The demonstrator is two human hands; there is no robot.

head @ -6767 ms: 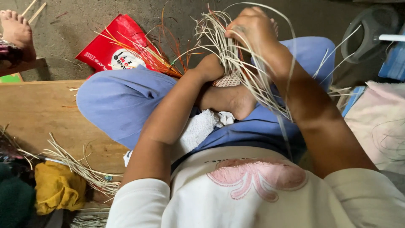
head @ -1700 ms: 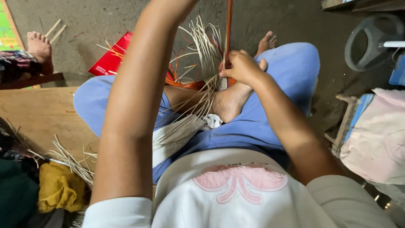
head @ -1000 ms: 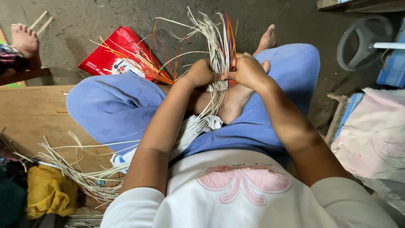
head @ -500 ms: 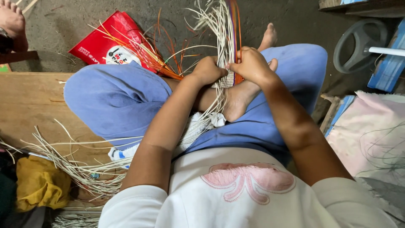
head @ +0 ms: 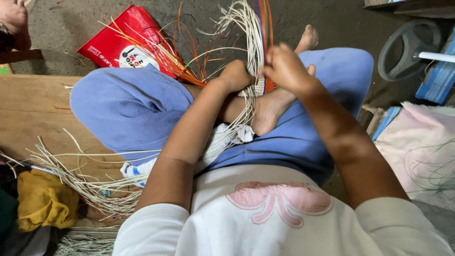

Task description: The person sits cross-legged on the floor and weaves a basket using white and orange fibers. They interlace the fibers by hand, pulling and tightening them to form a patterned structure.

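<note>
At the far left lies a yellow cloth (head: 45, 201) on the edge of a wooden platform (head: 33, 106). Beside it, a loose bundle of pale strips (head: 90, 182) spreads over the platform, near the person's left knee. In the top left corner a bare foot (head: 14, 16) of another person is visible. Further right, a red plastic bag (head: 121, 40) lies on the ground, with orange strips (head: 182, 61) lying across it.

The person sits cross-legged in blue trousers (head: 128, 109). In the middle, the left hand (head: 235, 76) is clenched around the base of the woven piece (head: 258, 87), which rests on the person's own foot (head: 270, 106). From this piece, many pale strips together with some orange ones rise up as a standing bunch (head: 251, 28). The right hand (head: 286, 68) is just beside the left one, and its fingers pinch the coloured strips of the bunch close above the woven base. Pale strips also hang down from the piece across a white cloth (head: 222, 137) in the lap.

At the right, a grey steering wheel (head: 407, 50) lies on the ground, and below it there is a pink cloth (head: 417, 142).
</note>
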